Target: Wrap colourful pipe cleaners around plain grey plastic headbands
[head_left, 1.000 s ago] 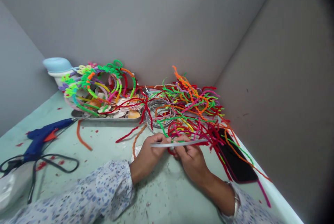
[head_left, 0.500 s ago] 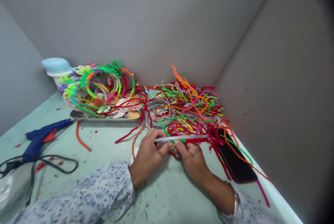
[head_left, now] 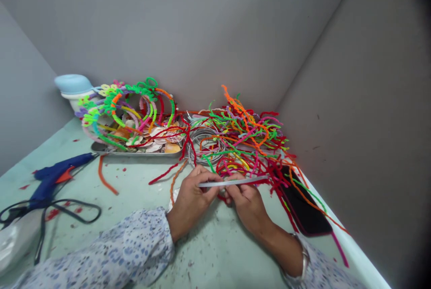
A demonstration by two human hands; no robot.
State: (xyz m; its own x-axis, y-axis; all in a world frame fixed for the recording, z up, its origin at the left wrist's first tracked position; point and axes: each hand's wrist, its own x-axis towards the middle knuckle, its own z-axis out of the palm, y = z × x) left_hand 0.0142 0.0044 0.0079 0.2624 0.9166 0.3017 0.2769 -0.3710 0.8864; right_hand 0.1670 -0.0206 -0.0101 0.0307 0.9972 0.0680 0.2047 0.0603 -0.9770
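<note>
My left hand [head_left: 192, 197] and my right hand [head_left: 245, 201] meet over the pale green table [head_left: 141, 217]. Both pinch a thin silver band [head_left: 234, 182] that lies roughly level between them and sticks out to the right. Short green and red pipe-cleaner bits show at my fingertips, under the band. Just beyond the hands lies a tangled heap of coloured pipe cleaners [head_left: 247, 141] and a coil of silver bands [head_left: 204, 145].
A metal tray [head_left: 134, 151] with shells and finished pipe-cleaner headbands [head_left: 128, 105] stands at the back left, beside a pale blue container [head_left: 72, 85]. A blue glue gun [head_left: 55, 177] with its black cord lies at the left. A dark phone [head_left: 305, 206] lies by the right wall.
The silver band rose slightly, then settled back a little between my fingers. My hands shifted only a small way toward the heap.
</note>
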